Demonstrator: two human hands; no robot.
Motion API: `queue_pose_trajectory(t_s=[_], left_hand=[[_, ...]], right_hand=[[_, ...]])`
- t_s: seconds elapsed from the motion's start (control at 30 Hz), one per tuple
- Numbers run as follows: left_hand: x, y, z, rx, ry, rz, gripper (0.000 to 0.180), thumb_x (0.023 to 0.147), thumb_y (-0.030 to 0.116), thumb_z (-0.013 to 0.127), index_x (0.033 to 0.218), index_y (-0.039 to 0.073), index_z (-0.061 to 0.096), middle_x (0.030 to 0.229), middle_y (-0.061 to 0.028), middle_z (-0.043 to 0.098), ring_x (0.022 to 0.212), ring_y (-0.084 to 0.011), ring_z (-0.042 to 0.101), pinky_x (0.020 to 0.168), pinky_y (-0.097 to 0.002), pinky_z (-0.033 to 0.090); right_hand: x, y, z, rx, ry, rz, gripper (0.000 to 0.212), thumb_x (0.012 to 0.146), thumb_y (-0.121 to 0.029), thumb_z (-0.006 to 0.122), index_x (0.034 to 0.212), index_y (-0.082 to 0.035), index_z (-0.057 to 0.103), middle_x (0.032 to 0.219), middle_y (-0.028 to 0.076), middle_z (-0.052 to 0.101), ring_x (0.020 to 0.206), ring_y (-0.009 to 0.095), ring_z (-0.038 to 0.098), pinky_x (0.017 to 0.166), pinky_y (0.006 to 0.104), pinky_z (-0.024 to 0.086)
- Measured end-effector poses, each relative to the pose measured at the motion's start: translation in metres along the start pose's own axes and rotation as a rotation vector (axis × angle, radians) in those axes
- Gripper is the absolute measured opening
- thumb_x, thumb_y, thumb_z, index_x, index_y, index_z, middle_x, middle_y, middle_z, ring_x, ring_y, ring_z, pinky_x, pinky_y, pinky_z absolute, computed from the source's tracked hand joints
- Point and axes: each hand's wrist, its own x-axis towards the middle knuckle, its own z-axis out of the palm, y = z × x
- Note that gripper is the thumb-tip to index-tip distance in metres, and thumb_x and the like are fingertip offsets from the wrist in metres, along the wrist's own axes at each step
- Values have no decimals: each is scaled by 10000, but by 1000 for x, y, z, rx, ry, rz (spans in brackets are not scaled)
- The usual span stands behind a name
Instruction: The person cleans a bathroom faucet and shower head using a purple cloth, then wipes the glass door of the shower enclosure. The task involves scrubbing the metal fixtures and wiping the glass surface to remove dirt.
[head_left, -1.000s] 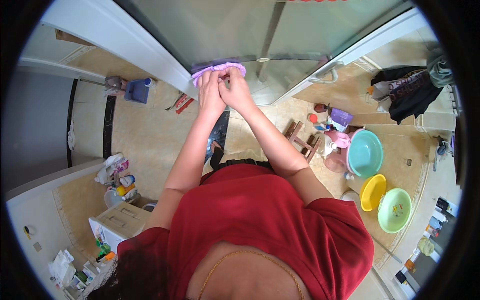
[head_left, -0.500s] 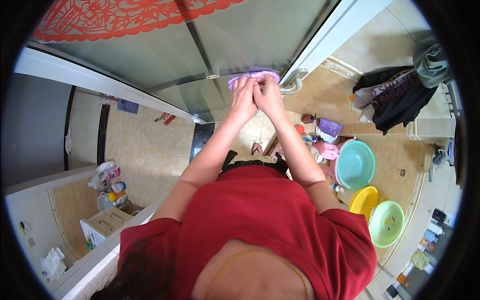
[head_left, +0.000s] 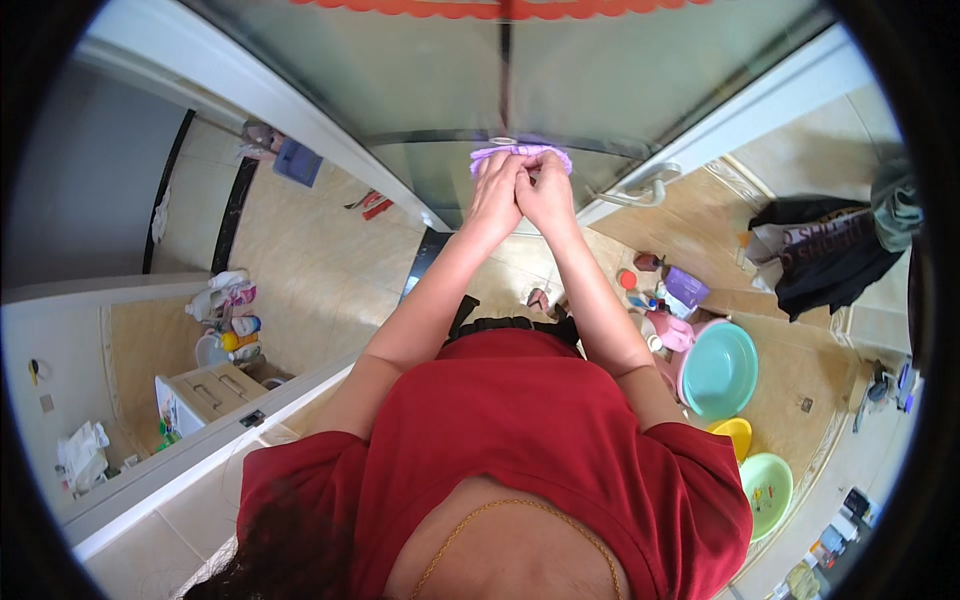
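Observation:
A purple cloth [head_left: 481, 157] is pressed to the lower part of a framed glass door [head_left: 590, 90], just below the point where its dark bars cross. My left hand [head_left: 496, 198] lies over the left half of the cloth with the fingers bent onto it. Right beside it, touching it, my right hand [head_left: 546, 196] grips the cloth with thumb and fingers drawn together. The palms and part of the cloth are hidden under the hands. To the right of them, a white door handle [head_left: 648, 188] sticks out from the frame.
A pink tub with a teal basin [head_left: 720, 370] stands at right, near yellow [head_left: 736, 436] and green basins [head_left: 768, 490]. Bottles crowd beside them. Dark clothes [head_left: 830, 250] hang at far right. At left are a drawer cabinet [head_left: 210, 388] and a blue bin [head_left: 297, 162].
Both hands and the cloth have moved left across the glass, away from the handle and under the crossing of the bars. The whole view has shifted and turned.

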Motion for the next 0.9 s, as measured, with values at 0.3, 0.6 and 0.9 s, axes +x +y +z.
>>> queue_pose_trajectory(t_s=[0.3, 0.6, 0.9], left_hand=[[-26, -71, -108, 187, 197, -141, 290, 759, 47, 585, 1048, 36, 578, 1042, -161, 552, 1019, -376, 505, 879, -449, 413], [-28, -92, -144, 273, 218, -150, 313, 761, 46, 581, 1071, 6, 555, 1071, -175, 542, 1025, -387, 494, 879, -458, 414], [6, -10, -63, 116, 180, 90, 226, 768, 33, 595, 991, 28, 558, 980, -146, 546, 949, -362, 500, 836, -435, 411]], right_hand=[[-7, -33, 133, 126, -268, -104, 228, 791, -70, 602, 971, 59, 547, 915, 200, 628, 856, 289, 640, 754, 365, 525], [-10, -60, 165, 158, -278, -178, 211, 829, -55, 584, 1005, 53, 542, 937, 175, 637, 888, 252, 650, 792, 352, 522], [-2, -42, 38, 125, -38, -102, 182, 833, -76, 603, 951, 56, 559, 903, 203, 618, 784, 290, 653, 726, 354, 527]])
